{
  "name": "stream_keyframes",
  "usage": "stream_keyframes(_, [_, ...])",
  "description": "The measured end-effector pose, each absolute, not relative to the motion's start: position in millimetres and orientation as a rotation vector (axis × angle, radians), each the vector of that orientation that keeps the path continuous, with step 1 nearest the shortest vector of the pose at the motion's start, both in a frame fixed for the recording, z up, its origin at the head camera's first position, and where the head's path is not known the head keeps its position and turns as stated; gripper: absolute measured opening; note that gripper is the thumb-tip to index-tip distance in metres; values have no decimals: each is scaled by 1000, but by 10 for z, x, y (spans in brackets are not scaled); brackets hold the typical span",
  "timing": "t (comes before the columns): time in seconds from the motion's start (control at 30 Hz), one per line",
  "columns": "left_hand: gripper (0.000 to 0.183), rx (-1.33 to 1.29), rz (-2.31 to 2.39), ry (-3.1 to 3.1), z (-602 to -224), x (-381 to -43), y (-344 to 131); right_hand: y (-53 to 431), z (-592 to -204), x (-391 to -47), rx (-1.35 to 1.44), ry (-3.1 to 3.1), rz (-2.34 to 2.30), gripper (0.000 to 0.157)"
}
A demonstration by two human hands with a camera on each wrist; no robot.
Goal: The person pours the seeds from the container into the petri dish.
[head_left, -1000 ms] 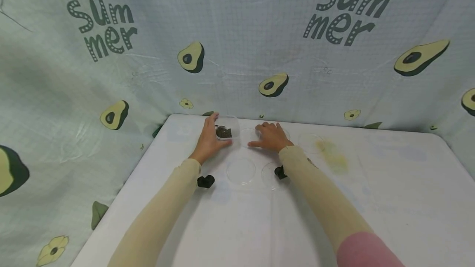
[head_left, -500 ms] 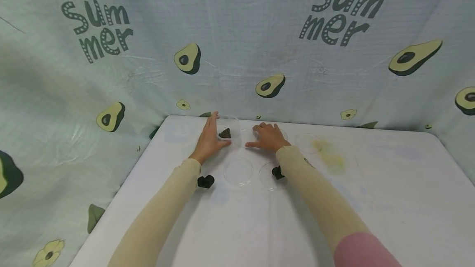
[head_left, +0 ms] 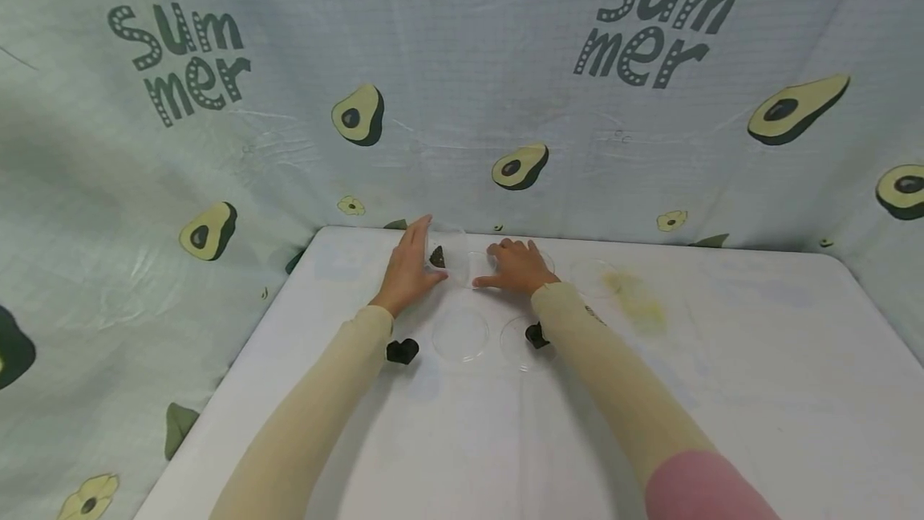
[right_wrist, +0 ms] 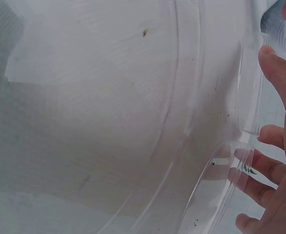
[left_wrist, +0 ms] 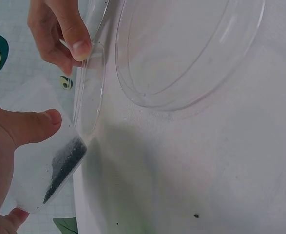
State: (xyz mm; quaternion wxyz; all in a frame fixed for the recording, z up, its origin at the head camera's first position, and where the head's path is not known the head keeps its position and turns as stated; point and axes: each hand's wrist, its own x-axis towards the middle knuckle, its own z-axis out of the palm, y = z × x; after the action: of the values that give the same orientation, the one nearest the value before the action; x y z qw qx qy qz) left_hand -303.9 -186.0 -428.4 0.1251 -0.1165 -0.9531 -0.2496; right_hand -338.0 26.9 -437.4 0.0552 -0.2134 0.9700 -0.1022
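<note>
My left hand (head_left: pixel 410 270) grips a clear plastic container (head_left: pixel 453 241), thumb on the near side and fingers on the far side. Dark loose grains (left_wrist: pixel 67 163) are heaped in a corner of this container, which is tilted. Just to the right, my right hand (head_left: pixel 516 266) holds a clear round dish (right_wrist: pixel 250 92) at its rim, between thumb and forefinger. The container's corner is close by that dish in the left wrist view; whether they touch, I cannot tell. The right hand's other fingers lie behind another clear dish (right_wrist: pixel 213 190).
Nearer on the white table (head_left: pixel 433 456) lie two more clear round dishes, one in front (head_left: pixel 460 335) and one by the right wrist (head_left: pixel 514 343). Another dish (head_left: pixel 592 277) lies to the right, beside a yellow stain (head_left: pixel 638 299). A printed cloth (head_left: pixel 433 62) hangs behind.
The container has tipped further, and its dark heap shows smaller in the head view. Both hands keep nearly the same places while the head view has shifted slightly.
</note>
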Motion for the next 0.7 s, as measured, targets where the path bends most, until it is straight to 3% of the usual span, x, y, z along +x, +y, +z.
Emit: stream_keyframes(0.7, [100,-416,-497,-2732,-4285,-3086,-1788,270,-4435,-3445,-637,2950,-292,81])
